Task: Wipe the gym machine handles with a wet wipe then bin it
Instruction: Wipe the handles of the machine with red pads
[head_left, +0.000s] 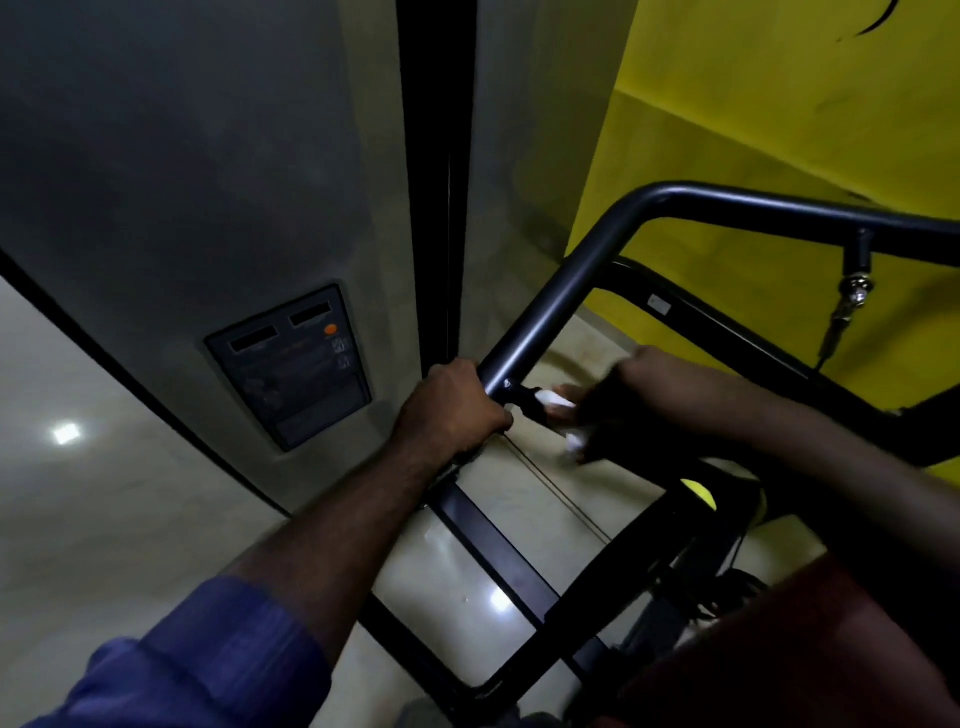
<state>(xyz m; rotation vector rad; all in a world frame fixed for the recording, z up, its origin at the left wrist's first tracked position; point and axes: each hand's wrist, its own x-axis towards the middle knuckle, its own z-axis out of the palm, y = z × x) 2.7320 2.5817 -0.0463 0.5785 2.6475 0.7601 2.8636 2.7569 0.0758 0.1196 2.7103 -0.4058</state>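
A black bent bar (550, 296) of the gym machine slants down from the upper right to the middle of the view. My left hand (452, 410) grips its lower end. A short black handle (527, 402) sticks out to the right just below that grip. My right hand (602, 410), blurred, holds a white wet wipe (558, 400) wrapped around this handle. Another bit of the wipe (574, 441) shows under the fingers.
A grey machine column with a label panel (291, 364) and a black slot stands on the left. A yellow wall (779, 130) is at the right. A cable clip (857, 296) hangs from the bar. Black frame rails (498, 551) cross the glossy floor below.
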